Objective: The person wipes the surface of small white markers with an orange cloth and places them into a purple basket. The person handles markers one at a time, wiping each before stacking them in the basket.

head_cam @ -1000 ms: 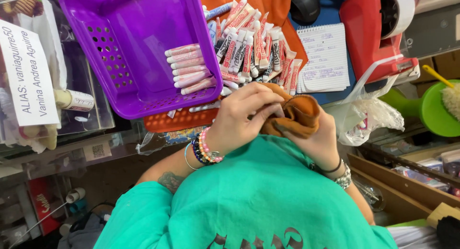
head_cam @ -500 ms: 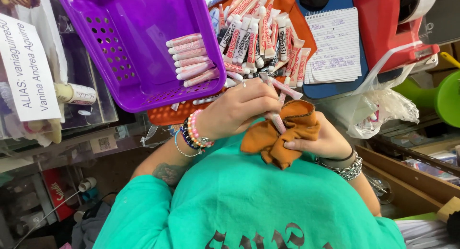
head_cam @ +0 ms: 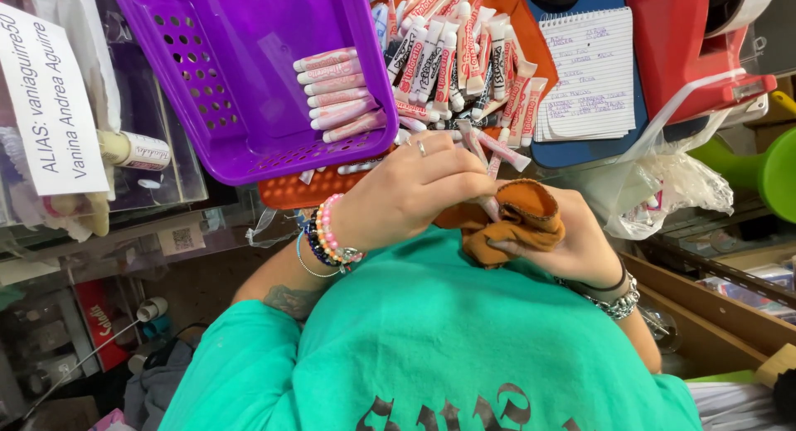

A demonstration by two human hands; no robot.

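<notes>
Left hand [head_cam: 414,195] pinches a pink lip-balm tube [head_cam: 489,203] upright, tip into the cloth | right hand [head_cam: 572,240] cups an orange cloth [head_cam: 518,224] round it, wiping | above chest, near the purple basket [head_cam: 207,83] edge | loose tubes [head_cam: 456,58] heaped beyond.

Cluttered shelving [head_cam: 124,249], wooden drawer frame [head_cam: 705,315], even light.

Teal tee, beaded bracelets [head_cam: 325,232], ring.
</notes>
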